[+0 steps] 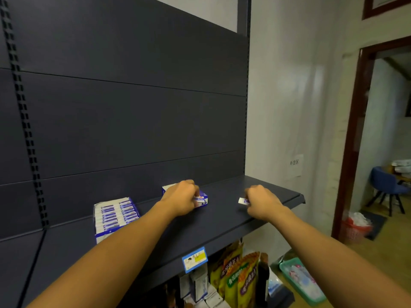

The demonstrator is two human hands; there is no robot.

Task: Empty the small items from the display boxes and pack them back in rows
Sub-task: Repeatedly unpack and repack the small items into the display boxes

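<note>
Display boxes: two blue-and-white cartons sit on the dark shelf (222,218), both behind its front edge.
Price tag (195,259): a blue-framed label clipped to the shelf's front lip, nearest the camera.
Snack bags (235,276): yellow and brown packets standing below the shelf.
Green basket (300,281): on the floor below and to the right of the shelf.
Full box (115,215): left part of the shelf, lid open, small blue-and-white items packed inside in two rows.
Right hand (263,202): over the right part of the shelf, fingers curled and pinched on one small white eraser-like item (243,201) that touches the shelf.
Left hand (181,197): fingers folded down over the second box (201,198), gripping it mid-shelf, near the back panel (133,107).
Doorway (378,141): well to the right of the shelf, a blue chair (387,187) beyond it.
</note>
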